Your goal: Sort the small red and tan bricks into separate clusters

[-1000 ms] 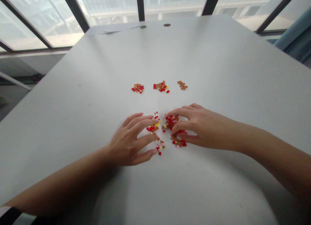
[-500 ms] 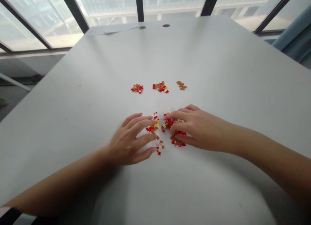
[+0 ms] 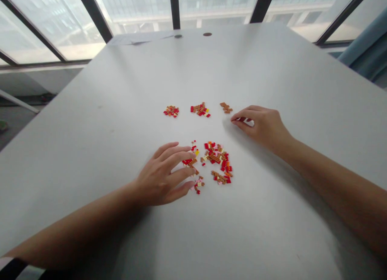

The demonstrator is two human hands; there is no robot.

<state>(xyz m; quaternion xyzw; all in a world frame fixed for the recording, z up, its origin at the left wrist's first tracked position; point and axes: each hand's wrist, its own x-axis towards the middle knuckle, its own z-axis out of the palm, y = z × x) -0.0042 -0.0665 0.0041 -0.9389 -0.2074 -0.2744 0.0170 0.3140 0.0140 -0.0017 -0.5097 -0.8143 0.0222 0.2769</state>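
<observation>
My left hand [image 3: 166, 175] lies with fingers spread over the left part of the small toy bricks, a scattered strip [image 3: 198, 184] showing past its fingertips in red, brown, yellow and pink. To the right of that strip is a larger loose pile of toy bricks [image 3: 215, 157], mostly red and brown. My right hand [image 3: 260, 124] is pinched closed just right of and below a little group of brown bricks [image 3: 225, 107]. Dark red shows between its fingers, but the thing in the pinch is too hidden to name.
Farther back on the white table [image 3: 145, 82] sit a mixed group of small bricks [image 3: 171, 111] and a group of brown and red bricks [image 3: 200, 109]. Paper [image 3: 130, 40] lies near the far edge, beside two round table inserts. Windows stand behind.
My right hand has moved from the larger pile up and right to beside the brown bricks, its fingers now pinched. That pile is uncovered. My left hand has hardly moved.
</observation>
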